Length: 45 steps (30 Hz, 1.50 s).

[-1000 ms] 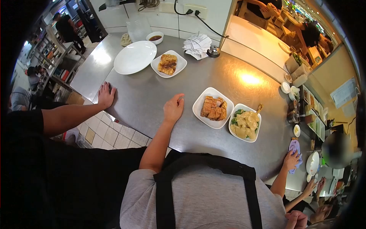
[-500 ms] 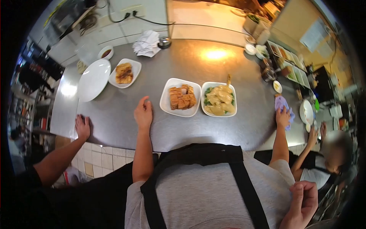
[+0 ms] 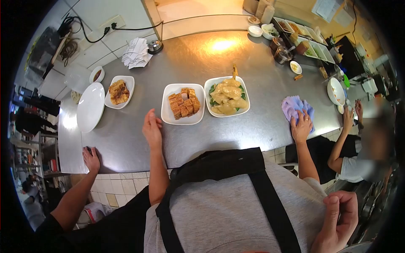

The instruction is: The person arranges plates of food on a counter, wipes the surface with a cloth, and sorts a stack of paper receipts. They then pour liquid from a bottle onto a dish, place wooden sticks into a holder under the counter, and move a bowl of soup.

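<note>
My left hand [image 3: 152, 129] is just left of a white square dish of crisp, browned meat pieces [image 3: 184, 105], thumb toward its rim. Nothing is in that hand, and its fingers are loosely bent and apart. Beside that dish stands another white dish [image 3: 209, 110] holding pale sliced meat [image 3: 228, 97] over green leaves. Further right, my right hand [image 3: 302, 126] presses on a bunched purple cloth [image 3: 292, 106], fingers curled over it against the steel counter [image 3: 253, 135].
At left are a co-worker's hand [image 3: 91, 160], a white oval plate [image 3: 90, 110], a dish of browned food [image 3: 119, 92] and a sauce bowl [image 3: 97, 74]. Paper slips [image 3: 136, 53] lie behind. Condiment trays [image 3: 301, 36] stand back right. Another person's hand [image 3: 337, 221] is at my right shoulder.
The view has turned to the right, so the dishes sit further left in it. My left hand is closer to the crisp meat dish. More of the cloth shows beyond my right hand.
</note>
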Motion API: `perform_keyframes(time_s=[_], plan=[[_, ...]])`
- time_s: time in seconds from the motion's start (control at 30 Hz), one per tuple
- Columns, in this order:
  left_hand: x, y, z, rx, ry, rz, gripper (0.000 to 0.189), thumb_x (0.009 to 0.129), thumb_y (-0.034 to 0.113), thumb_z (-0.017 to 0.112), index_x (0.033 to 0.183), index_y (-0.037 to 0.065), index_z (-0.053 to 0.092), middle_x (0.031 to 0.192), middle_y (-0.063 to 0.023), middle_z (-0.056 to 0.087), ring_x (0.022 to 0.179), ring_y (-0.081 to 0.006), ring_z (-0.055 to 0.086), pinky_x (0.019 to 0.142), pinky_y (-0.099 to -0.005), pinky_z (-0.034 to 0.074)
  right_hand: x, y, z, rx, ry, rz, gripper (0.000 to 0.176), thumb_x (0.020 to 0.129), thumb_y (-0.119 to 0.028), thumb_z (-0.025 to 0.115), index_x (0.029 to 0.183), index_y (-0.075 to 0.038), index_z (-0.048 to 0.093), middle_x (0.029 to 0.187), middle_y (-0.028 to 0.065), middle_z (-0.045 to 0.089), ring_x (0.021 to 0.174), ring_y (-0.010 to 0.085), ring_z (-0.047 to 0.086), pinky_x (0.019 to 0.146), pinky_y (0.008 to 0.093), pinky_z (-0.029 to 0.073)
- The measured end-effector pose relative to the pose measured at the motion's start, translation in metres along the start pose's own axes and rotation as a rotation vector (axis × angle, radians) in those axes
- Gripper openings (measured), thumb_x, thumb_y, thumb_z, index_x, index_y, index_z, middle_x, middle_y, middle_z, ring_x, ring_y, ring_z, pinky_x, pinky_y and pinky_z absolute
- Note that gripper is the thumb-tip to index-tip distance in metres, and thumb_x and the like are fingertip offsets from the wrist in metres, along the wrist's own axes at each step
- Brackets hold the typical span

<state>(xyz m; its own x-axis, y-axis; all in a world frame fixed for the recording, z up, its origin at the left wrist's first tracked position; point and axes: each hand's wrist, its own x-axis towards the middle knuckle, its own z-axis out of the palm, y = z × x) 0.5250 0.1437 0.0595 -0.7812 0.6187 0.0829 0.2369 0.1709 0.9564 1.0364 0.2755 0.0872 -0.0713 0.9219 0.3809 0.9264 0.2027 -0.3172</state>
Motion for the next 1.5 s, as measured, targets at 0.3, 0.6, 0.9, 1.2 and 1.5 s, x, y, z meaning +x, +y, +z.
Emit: perform_keyframes(time_s=[0.3,0.6,0.9,1.2,1.5], plan=[[-0.023,0.007,0.025,0.146,-0.039,0.19,0.038,0.097,0.021,0.044,0.129,0.004,0.054,0.065,-0.0088,0.057,0.052,-0.0135,0.05,0.05,-0.0321,0.041,0.024,0.031,0.027,-0.216,0.042,0.105,0.042,0.086,-0.045,0.055,0.119,-0.019,0.057,0.132,0.0081,0.045,0.123,0.0385,0.037,0.101,0.0555,0.03],[-0.025,-0.007,0.022,0.174,-0.082,0.225,0.038,0.095,0.02,0.047,0.13,0.004,0.053,0.08,-0.0112,0.063,0.066,-0.019,0.057,0.065,-0.0305,0.048,0.015,0.002,0.026,-0.42,0.033,-0.232,0.044,0.087,-0.046,0.053,0.116,-0.013,0.059,0.102,0.0147,0.065,0.093,0.0364,0.062,0.094,0.0515,0.038],[-0.073,-0.018,-0.019,0.764,0.084,0.472,0.043,0.087,0.018,0.058,0.125,0.0,0.052,0.12,-0.0203,0.054,0.107,-0.0351,0.052,0.095,-0.0426,0.04,0.142,-0.108,0.078,0.267,-0.274,-0.526,0.036,0.084,-0.013,0.056,0.119,-0.014,0.059,0.112,0.0169,0.062,0.097,0.0349,0.061,0.081,0.0398,0.05],[-0.133,-0.015,-0.009,0.813,0.344,0.303,0.048,0.087,0.022,0.055,0.129,0.0,0.048,0.133,-0.0244,0.044,0.124,-0.0416,0.04,0.103,-0.05,0.031,0.169,-0.102,0.134,0.209,-0.249,-0.697,0.02,0.079,-0.013,0.058,0.098,-0.011,0.062,0.112,0.0135,0.059,0.106,0.0298,0.056,0.087,0.044,0.045],[-0.143,-0.047,-0.015,0.795,0.507,0.24,0.058,0.091,0.037,0.047,0.136,0.001,0.041,0.142,-0.0246,0.033,0.13,-0.0414,0.033,0.106,-0.0519,0.024,0.164,0.063,0.061,0.212,-0.139,-0.132,0.021,0.078,-0.017,0.056,0.096,-0.006,0.056,0.094,0.0211,0.063,0.09,0.0374,0.061,0.08,0.0478,0.048]])
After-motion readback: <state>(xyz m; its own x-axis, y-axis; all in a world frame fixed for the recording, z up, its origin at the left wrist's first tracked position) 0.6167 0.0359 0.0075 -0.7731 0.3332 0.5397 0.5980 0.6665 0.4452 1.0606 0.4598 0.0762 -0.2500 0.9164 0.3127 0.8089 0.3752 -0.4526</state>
